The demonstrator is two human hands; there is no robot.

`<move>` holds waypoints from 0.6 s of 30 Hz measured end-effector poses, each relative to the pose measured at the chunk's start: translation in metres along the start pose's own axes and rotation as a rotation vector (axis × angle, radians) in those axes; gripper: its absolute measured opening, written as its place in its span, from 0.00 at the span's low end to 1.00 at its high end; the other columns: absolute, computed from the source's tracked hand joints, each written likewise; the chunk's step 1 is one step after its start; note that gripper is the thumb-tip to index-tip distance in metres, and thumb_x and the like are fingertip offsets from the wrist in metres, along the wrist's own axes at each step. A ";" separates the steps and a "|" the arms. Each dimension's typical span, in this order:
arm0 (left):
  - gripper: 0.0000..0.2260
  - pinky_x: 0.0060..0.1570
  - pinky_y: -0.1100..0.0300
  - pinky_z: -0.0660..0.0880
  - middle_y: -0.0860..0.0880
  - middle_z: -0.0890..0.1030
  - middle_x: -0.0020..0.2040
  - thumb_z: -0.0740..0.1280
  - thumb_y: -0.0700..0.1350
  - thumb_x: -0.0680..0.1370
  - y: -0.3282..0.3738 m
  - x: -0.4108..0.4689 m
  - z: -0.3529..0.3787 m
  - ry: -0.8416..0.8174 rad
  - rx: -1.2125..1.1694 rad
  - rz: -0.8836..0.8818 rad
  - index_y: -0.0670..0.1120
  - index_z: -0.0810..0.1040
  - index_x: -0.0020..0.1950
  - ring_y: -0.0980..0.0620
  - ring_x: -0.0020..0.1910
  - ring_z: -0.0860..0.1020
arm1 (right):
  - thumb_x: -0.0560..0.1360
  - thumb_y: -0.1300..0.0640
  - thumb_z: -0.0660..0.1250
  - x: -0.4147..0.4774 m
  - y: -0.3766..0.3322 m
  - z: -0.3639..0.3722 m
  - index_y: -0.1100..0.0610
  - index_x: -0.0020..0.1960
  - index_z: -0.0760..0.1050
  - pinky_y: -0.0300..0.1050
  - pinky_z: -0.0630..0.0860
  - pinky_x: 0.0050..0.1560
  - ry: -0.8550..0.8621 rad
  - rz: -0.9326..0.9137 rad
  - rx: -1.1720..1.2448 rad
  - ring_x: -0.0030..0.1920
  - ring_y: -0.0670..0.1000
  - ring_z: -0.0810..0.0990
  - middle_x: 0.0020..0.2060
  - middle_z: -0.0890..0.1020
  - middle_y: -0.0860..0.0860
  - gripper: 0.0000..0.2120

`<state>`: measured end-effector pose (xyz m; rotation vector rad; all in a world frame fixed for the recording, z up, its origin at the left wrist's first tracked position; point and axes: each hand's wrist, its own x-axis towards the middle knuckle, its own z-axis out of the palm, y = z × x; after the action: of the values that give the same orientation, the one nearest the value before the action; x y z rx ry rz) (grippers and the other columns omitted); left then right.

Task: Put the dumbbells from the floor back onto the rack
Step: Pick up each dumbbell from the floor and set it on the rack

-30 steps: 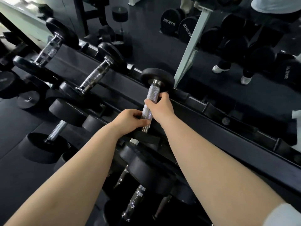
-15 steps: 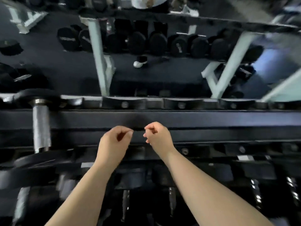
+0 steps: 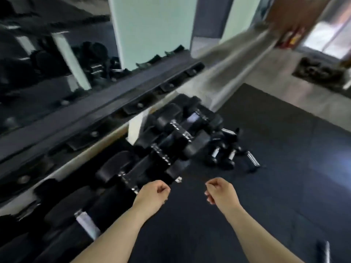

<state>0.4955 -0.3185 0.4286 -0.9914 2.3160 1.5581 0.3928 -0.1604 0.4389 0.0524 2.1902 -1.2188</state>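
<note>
The view is motion-blurred. My left hand (image 3: 152, 194) and my right hand (image 3: 221, 191) hang side by side over the black floor mat (image 3: 275, 186), fingers curled in, nothing in either. Small black dumbbells with chrome handles (image 3: 224, 154) lie on the mat ahead of my hands, near the rack's right end. The black dumbbell rack (image 3: 98, 109) runs diagonally on the left. Its top rail shows bare cradles, while the lower tier holds several big black dumbbells (image 3: 165, 141).
A mirror wall (image 3: 47, 54) stands behind the rack. Grey concrete floor (image 3: 269, 73) lies beyond the mat, with a dark doormat (image 3: 321, 71) by the doorway at the far right. A chrome-handled object (image 3: 322, 252) shows at the bottom right edge.
Both hands let go of the dumbbell set on the top rail and drew back empty. The view swung right and down, from the rack to the floor mat and the dumbbells on it.
</note>
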 end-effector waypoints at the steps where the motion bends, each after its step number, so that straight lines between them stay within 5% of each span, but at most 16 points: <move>1: 0.11 0.40 0.61 0.74 0.55 0.77 0.33 0.61 0.45 0.76 0.018 0.013 0.029 -0.057 0.017 0.005 0.55 0.72 0.35 0.55 0.34 0.76 | 0.76 0.64 0.58 0.011 0.013 -0.031 0.56 0.37 0.72 0.31 0.68 0.20 0.055 0.033 0.034 0.26 0.49 0.70 0.29 0.75 0.52 0.10; 9: 0.12 0.25 0.77 0.68 0.52 0.75 0.30 0.61 0.39 0.76 0.100 0.131 0.190 -0.258 0.031 -0.085 0.50 0.72 0.33 0.57 0.28 0.73 | 0.76 0.67 0.57 0.097 0.089 -0.179 0.55 0.36 0.71 0.36 0.71 0.28 0.217 0.186 0.194 0.28 0.49 0.72 0.30 0.76 0.52 0.12; 13: 0.12 0.32 0.70 0.71 0.52 0.76 0.31 0.61 0.40 0.76 0.132 0.206 0.241 -0.293 0.070 -0.154 0.51 0.73 0.34 0.57 0.28 0.74 | 0.74 0.69 0.57 0.174 0.097 -0.232 0.56 0.35 0.71 0.29 0.68 0.20 0.236 0.226 0.226 0.27 0.50 0.71 0.29 0.75 0.53 0.13; 18: 0.14 0.33 0.66 0.72 0.53 0.76 0.26 0.60 0.36 0.76 0.183 0.344 0.294 -0.266 0.108 -0.237 0.49 0.73 0.32 0.57 0.25 0.73 | 0.74 0.68 0.58 0.321 0.101 -0.289 0.56 0.39 0.71 0.36 0.70 0.27 0.222 0.279 0.222 0.29 0.49 0.71 0.30 0.75 0.51 0.10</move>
<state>0.0598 -0.1657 0.2711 -0.9306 1.9992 1.3647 0.0229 0.0406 0.3005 0.5903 2.1302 -1.3380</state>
